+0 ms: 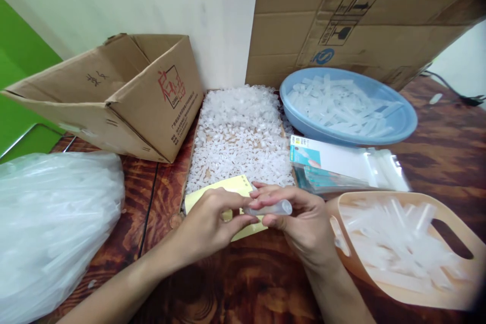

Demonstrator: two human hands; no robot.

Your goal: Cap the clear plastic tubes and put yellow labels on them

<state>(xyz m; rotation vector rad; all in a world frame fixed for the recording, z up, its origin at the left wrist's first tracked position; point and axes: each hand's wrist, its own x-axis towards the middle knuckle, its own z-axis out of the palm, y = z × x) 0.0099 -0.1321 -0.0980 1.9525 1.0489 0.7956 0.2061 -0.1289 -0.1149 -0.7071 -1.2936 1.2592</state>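
A short translucent plastic tube (281, 207) lies sideways between my two hands, its round end toward the right. My left hand (216, 215) pinches the tube's left end between thumb and fingers. My right hand (299, 212) closes around the other end with thumb and fingers. Under the hands lies a pale yellow sheet (228, 187), partly hidden by them. Just beyond the sheet, a mass of small clear plastic pieces (239, 147) covers a flat cardboard base.
An open cardboard box (152, 106) stands at left, above a full plastic bag (56, 228). At right are a blue basin (349, 136) of clear strips, packaged sleeves (341, 167) and a beige basket (410, 197) of tubes. A large carton (288, 20) stands behind.
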